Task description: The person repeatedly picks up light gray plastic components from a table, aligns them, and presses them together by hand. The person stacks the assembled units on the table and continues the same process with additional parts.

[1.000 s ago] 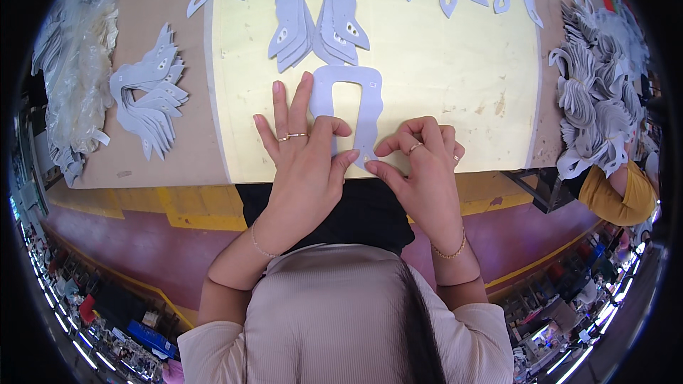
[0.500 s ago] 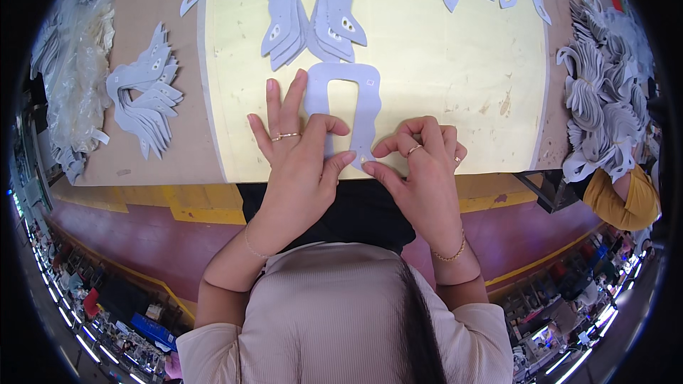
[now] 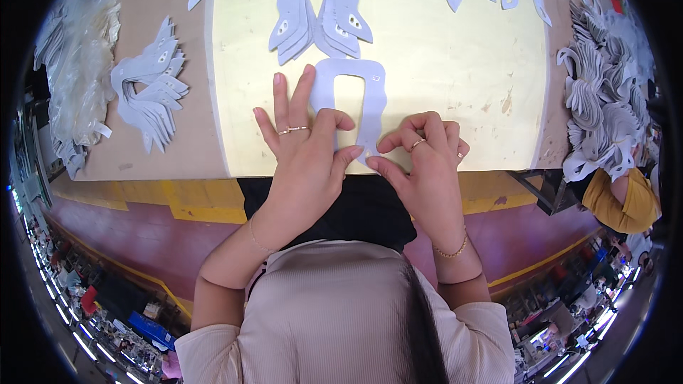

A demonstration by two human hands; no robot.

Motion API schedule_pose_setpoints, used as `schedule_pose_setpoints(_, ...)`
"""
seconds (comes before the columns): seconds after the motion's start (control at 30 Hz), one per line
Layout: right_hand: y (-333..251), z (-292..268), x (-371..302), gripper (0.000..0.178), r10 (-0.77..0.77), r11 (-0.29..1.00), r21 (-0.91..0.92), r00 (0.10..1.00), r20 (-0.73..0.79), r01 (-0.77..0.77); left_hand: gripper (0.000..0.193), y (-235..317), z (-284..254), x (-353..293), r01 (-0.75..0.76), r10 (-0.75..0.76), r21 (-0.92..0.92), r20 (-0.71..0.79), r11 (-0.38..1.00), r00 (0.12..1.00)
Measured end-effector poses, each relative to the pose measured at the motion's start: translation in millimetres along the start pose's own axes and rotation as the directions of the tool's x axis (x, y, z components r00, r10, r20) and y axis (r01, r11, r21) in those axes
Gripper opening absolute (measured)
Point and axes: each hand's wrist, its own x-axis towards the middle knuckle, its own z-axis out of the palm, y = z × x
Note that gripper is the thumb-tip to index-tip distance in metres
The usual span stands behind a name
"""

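A flat grey U-shaped cut piece (image 3: 375,103), which looks like a shoe-upper part, lies on the yellow table covering close to the front edge, its two legs toward me. My left hand (image 3: 302,146) rests over its left leg, three fingers spread and the index finger bent across the gap. The left thumb touches the end of the right leg. Opposite, my right hand (image 3: 425,153) has thumb and index finger curled together at that same end, the thumb tip on it. A small pale mark shows on the leg end between both thumbs. The left leg's end is hidden beneath my left hand.
A fanned stack of similar grey pieces (image 3: 316,11) lies just beyond; another fanned stack (image 3: 148,89) sits at left. Several pieces line the far edge. Bundled grey pieces (image 3: 601,96) are heaped at right, and clear plastic bags (image 3: 96,57) at left. A person's yellow sleeve (image 3: 633,203) shows at right.
The view has shifted slightly, so the table and stacks sit a little higher and to the right. Both hands keep nearly the same pose at the leg end.
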Motion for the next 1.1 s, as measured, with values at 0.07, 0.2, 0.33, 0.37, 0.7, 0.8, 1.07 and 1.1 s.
schedule_pose_setpoints(0.07,-0.5,-0.7,0.5,0.021,-0.001,1.0,-0.011,1.0,0.005,0.002,0.025,0.2,-3.4,-2.1,-0.045,0.045,0.029,-0.01,0.999,0.999)
schedule_pose_setpoints(0.2,0.0,-2.7,-0.2,0.021,-0.006,1.0,-0.009,1.0,0.009,0.007,0.025,-18.1,-28.2,-1.5,-0.026,-0.001,-0.311,-0.085,0.95,0.996)
schedule_pose_setpoints(0.33,-0.1,-12.3,1.0,0.02,0.009,0.997,0.08,1.0,0.029,-0.012,0.026,-35.9,-55.1,-4.9,0.031,-0.111,-0.364,-0.203,0.931,0.973)
schedule_pose_setpoints(0.37,2.2,-13.2,3.8,0.02,-0.01,0.998,0.061,1.0,0.005,0.01,0.025,-37.9,-56.5,-6.7,0.02,-0.101,-0.348,-0.216,0.937,0.971)
schedule_pose_setpoints(0.7,-5.3,0.9,61.7,0.033,-0.137,0.991,-0.014,0.975,-0.173,0.137,0.021,-48.9,-36.9,7.1,-0.016,-0.147,-0.36,-0.419,0.933,0.896)
schedule_pose_setpoints(0.8,-9.5,2.9,64.8,0.037,-0.144,0.989,-0.067,0.973,-0.182,0.134,0.027,-56.0,-28.3,8.8,-0.183,-0.028,-0.339,-0.532,0.923,0.846)
schedule_pose_setpoints(1.07,-43.9,25.7,20.1,0.048,-0.487,0.868,0.024,0.86,-0.151,0.496,0.053,-18.7,-60.9,-9.6,-0.142,-0.211,-0.859,-0.041,-0.492,0.977)
schedule_pose_setpoints(1.1,-45.2,34.3,9.1,0.047,-0.586,0.809,-0.093,0.809,-0.038,0.581,0.054,-18.4,-65.5,-11.5,-0.094,-0.195,-0.801,0.029,-0.592,0.98)
